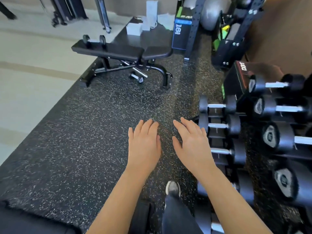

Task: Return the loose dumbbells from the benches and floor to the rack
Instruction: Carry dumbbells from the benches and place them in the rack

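Observation:
A black dumbbell (pixel 94 40) lies on the far end of the black bench (pixel 118 52) at the upper middle. Another small dumbbell (pixel 137 78) lies on the floor under the bench, between its legs. The dumbbell rack (pixel 217 142) stands along the right side and holds several black dumbbells on its tiers. My left hand (pixel 143 144) and my right hand (pixel 190 142) hover side by side over the speckled floor, palms down, fingers straight, holding nothing. The right hand is just left of the rack's nearest dumbbells.
Speckled black rubber matting (pixel 84 132) covers the floor, with pale flooring (pixel 25 65) to the left. A black box (pixel 236 80), a blue box (pixel 181 34), a squat rack upright (pixel 192 31) and grey exercise balls (pixel 211 12) crowd the upper right. My shoe (pixel 173 189) shows below.

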A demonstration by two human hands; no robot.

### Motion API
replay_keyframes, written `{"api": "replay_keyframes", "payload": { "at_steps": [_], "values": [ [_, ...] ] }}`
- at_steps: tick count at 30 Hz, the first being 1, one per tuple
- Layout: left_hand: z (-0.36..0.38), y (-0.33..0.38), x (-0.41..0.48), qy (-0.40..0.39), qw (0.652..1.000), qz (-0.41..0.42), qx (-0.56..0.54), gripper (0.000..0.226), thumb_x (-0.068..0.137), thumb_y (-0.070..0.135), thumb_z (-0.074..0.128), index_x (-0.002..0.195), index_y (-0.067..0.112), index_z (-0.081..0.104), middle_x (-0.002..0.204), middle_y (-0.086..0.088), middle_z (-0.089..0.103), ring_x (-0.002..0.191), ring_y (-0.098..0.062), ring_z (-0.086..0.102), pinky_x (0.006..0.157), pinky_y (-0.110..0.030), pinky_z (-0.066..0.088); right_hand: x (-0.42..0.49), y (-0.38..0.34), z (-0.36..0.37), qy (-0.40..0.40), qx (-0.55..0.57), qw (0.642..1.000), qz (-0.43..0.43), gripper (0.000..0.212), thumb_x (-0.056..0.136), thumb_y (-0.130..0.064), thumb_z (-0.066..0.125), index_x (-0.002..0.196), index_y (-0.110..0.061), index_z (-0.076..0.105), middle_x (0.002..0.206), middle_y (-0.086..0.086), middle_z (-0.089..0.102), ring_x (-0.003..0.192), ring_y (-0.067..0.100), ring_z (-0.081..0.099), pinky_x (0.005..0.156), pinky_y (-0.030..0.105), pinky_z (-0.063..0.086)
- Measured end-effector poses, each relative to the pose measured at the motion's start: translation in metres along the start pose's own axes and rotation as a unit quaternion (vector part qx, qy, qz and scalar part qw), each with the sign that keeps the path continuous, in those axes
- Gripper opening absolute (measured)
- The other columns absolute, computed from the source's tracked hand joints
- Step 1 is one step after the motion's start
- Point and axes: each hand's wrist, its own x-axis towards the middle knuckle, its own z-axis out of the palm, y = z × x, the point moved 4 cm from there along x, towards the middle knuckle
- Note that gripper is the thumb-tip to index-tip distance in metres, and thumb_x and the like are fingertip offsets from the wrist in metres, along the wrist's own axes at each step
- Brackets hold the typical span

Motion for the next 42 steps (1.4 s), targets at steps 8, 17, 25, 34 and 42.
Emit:
{"api": "replay_keyframes", "payload": {
  "at_steps": [8, 17, 25, 34, 42],
  "values": [
    [0.017, 0.011, 0.153, 0.028, 0.999, -0.028, -0.016, 0.041, 0.093, 0.019, 0.044, 0.133, 0.013, 0.041, 0.144, -0.005, 0.039, 0.136, -0.026, 0.026, 0.110, -0.051, 0.013, 0.156, 0.040, -0.021, 0.004, -0.003, 0.999, -0.034, 0.047, 0.092, -0.026, 0.047, 0.138, -0.020, 0.038, 0.148, 0.004, 0.035, 0.137, 0.024, 0.028, 0.111, 0.051, 0.022],
    [0.030, -0.008, 0.290, 0.037, 0.997, -0.059, -0.037, 0.040, 0.093, 0.018, 0.045, 0.132, 0.012, 0.043, 0.142, -0.006, 0.041, 0.135, -0.026, 0.028, 0.110, -0.049, 0.015, 0.303, 0.043, -0.014, -0.018, 0.009, 0.997, -0.081, 0.047, 0.091, -0.026, 0.049, 0.137, -0.021, 0.039, 0.146, 0.002, 0.037, 0.136, 0.022, 0.029, 0.110, 0.052, 0.021],
    [0.014, -0.132, 0.379, 0.057, 0.988, -0.143, -0.020, 0.039, 0.092, 0.018, 0.046, 0.131, 0.012, 0.044, 0.141, -0.006, 0.043, 0.134, -0.027, 0.031, 0.109, -0.052, 0.021, 0.431, -0.038, 0.049, -0.072, -0.014, 0.984, -0.162, 0.048, 0.092, -0.028, 0.048, 0.138, -0.021, 0.037, 0.146, 0.002, 0.036, 0.136, 0.020, 0.030, 0.110, 0.051, 0.021],
    [-0.035, -0.333, 0.493, 0.069, 0.979, -0.190, -0.011, 0.037, 0.091, 0.012, 0.050, 0.128, 0.007, 0.049, 0.137, -0.011, 0.047, 0.132, -0.030, 0.034, 0.109, -0.055, 0.021, 0.604, -0.195, 0.125, -0.080, -0.008, 0.980, -0.182, 0.047, 0.093, -0.026, 0.048, 0.138, -0.021, 0.036, 0.145, 0.003, 0.037, 0.135, 0.022, 0.031, 0.110, 0.052, 0.021],
    [-0.043, -0.436, 0.608, 0.046, 0.982, -0.182, -0.015, 0.038, 0.093, 0.015, 0.045, 0.131, 0.011, 0.045, 0.141, -0.007, 0.043, 0.136, -0.025, 0.029, 0.110, -0.051, 0.015, 0.734, -0.259, 0.168, -0.087, 0.013, 0.983, -0.162, 0.047, 0.093, -0.027, 0.046, 0.139, -0.022, 0.036, 0.145, 0.001, 0.037, 0.135, 0.021, 0.031, 0.112, 0.050, 0.023]
  ]
}}
